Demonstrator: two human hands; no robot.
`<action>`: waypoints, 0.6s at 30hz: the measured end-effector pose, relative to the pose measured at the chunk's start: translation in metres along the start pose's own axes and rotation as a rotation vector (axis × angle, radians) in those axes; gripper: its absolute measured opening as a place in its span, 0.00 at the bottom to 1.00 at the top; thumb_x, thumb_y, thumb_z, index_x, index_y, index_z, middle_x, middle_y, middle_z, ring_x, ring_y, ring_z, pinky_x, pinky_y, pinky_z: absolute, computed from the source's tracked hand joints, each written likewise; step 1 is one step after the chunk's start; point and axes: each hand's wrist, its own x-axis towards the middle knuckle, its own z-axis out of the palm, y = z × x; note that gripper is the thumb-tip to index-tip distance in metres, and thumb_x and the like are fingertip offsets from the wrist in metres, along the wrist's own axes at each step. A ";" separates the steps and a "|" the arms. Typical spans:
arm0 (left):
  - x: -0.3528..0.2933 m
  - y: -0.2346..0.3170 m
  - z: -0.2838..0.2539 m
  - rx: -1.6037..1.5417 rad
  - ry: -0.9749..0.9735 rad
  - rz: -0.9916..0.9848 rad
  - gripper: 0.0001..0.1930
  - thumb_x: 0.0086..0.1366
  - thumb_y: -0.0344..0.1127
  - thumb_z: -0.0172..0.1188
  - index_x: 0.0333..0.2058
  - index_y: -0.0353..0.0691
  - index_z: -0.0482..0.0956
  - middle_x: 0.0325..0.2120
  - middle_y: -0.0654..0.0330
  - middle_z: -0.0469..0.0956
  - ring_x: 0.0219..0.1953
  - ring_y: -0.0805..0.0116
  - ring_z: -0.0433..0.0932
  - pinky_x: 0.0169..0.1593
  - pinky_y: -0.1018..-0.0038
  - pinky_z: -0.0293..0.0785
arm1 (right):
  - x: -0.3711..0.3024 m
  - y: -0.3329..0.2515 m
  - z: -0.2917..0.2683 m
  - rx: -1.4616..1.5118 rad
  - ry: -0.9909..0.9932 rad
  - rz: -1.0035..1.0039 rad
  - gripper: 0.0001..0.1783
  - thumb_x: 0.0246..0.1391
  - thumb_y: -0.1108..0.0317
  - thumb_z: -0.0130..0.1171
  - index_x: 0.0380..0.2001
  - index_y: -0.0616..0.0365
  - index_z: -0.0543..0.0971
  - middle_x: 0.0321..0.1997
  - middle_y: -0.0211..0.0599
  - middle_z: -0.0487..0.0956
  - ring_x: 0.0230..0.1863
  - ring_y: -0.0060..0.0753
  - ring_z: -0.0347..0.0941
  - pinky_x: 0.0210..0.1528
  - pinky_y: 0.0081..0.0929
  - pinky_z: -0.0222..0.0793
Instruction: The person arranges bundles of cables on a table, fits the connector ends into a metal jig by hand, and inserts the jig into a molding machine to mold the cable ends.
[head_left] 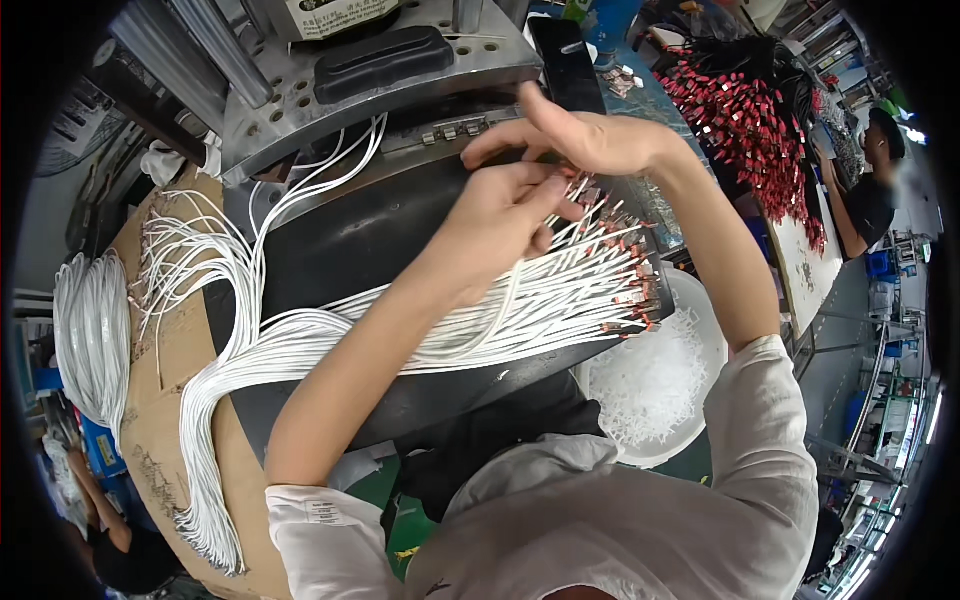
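A thick bundle of white cables (pixel 480 325) lies across a black work surface (pixel 345 240), its orange-and-metal tipped ends fanned out to the right. Above those ends my left hand (pixel 505 220) is closed, thumb and fingers pinching a white cable near its tip. My right hand (pixel 615 145) is just beyond and to the right, thumb raised and fingers stretched toward the left. Nothing shows in its grasp, though its fingertips are partly behind the left hand. A metal press (pixel 275 130) with a black handle-like block (pixel 385 62) stands at the far side.
White cable lengths hang over cardboard (pixel 150 440) at left, near a cable coil (pixel 92 335). A white basin (pixel 718 350) of short clear-white pieces stands by my right elbow. Red-tipped cables (pixel 735 130) lie far right. People (pixel 875 205) are at both sides.
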 end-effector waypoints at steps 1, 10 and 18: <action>-0.010 0.002 -0.017 0.157 0.018 0.010 0.17 0.78 0.36 0.54 0.56 0.28 0.75 0.38 0.58 0.82 0.24 0.83 0.68 0.27 0.82 0.63 | 0.006 0.000 0.004 -0.156 0.104 -0.047 0.40 0.72 0.35 0.37 0.68 0.57 0.71 0.70 0.48 0.72 0.68 0.40 0.70 0.65 0.32 0.69; -0.056 -0.014 -0.065 -0.096 0.030 -0.015 0.16 0.75 0.35 0.60 0.55 0.32 0.77 0.38 0.59 0.82 0.33 0.75 0.82 0.38 0.77 0.82 | 0.059 0.023 0.058 -1.017 0.708 -0.064 0.20 0.62 0.56 0.64 0.49 0.60 0.77 0.51 0.51 0.76 0.56 0.60 0.75 0.55 0.58 0.69; -0.047 -0.020 -0.055 -0.032 0.168 -0.045 0.11 0.69 0.28 0.67 0.48 0.29 0.83 0.37 0.57 0.85 0.35 0.72 0.84 0.42 0.76 0.83 | 0.026 0.005 0.068 -0.106 0.547 0.056 0.17 0.69 0.57 0.59 0.38 0.63 0.82 0.30 0.42 0.83 0.34 0.38 0.80 0.38 0.32 0.75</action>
